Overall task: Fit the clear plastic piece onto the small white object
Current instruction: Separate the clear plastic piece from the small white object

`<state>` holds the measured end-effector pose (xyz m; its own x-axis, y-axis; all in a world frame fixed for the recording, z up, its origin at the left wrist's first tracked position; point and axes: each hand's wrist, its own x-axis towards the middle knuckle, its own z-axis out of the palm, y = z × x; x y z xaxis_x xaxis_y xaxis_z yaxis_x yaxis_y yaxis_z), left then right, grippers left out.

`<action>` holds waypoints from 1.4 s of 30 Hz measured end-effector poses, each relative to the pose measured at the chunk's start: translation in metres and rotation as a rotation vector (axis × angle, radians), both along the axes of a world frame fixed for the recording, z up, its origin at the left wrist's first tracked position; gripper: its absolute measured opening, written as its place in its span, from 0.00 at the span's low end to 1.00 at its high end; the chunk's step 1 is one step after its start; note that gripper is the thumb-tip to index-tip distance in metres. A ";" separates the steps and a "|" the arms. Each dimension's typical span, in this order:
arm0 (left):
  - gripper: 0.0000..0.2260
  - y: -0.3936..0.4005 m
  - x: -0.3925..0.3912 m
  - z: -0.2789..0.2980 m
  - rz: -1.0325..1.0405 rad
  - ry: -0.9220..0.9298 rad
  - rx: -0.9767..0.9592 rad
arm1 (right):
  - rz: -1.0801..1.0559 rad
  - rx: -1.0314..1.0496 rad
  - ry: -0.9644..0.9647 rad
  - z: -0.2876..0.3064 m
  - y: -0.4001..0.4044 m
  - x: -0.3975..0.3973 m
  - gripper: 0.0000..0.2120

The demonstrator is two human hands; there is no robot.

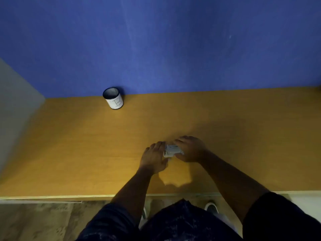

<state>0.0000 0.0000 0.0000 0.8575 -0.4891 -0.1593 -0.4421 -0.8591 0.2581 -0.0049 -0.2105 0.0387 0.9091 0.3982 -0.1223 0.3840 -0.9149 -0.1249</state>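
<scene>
A: What is seen first, going by size?

B: A blue wall is seen behind, and a wide orange-brown worktop is laid out below it. A grey panel is seen at the left edge.

A: And on the worktop?

B: A white cup with a dark rim and a drawn letter is stood near the wall, well apart from the hands.

A: How are the hands placed?

B: The left hand is laid flat-backed toward the camera, its fingers partly curled and pressed against the left side of the small white object. The right hand is cupped over the object's right side, fingers arched above its far edge and thumb at its near edge. The object is thus gripped between both hands, low over the worktop near the middle.

A: Is the clear plastic piece made out?

B: It cannot be told apart from the white object; the area is blurred and small. Whether the object is touching the worktop cannot be told either.
</scene>
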 end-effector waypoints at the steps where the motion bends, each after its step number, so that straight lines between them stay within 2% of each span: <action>1: 0.35 -0.002 0.002 -0.002 0.015 0.038 -0.008 | 0.008 -0.029 0.064 -0.003 0.001 0.003 0.33; 7: 0.32 -0.011 0.006 -0.008 0.095 0.132 0.018 | 0.013 -0.069 0.165 -0.012 0.015 0.009 0.32; 13: 0.27 -0.014 0.018 -0.007 0.115 0.128 0.008 | 0.033 -0.108 0.156 -0.017 0.028 0.020 0.21; 17: 0.23 -0.016 0.023 -0.010 0.094 0.120 -0.006 | 0.012 -0.104 0.168 -0.020 0.033 0.026 0.21; 36: 0.29 -0.014 0.030 -0.016 0.028 0.110 -0.015 | 0.002 -0.041 0.258 -0.022 0.023 0.048 0.21; 39: 0.30 -0.013 0.032 -0.017 0.027 0.099 -0.014 | -0.017 0.025 0.291 -0.019 0.014 0.052 0.22; 42: 0.31 -0.011 0.036 -0.015 0.013 0.100 -0.016 | -0.104 0.220 0.344 -0.015 -0.001 0.052 0.21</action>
<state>0.0361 -0.0115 -0.0151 0.8442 -0.4811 -0.2365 -0.4023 -0.8601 0.3136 0.0475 -0.2114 0.0237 0.8670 0.3568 -0.3479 0.1928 -0.8839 -0.4260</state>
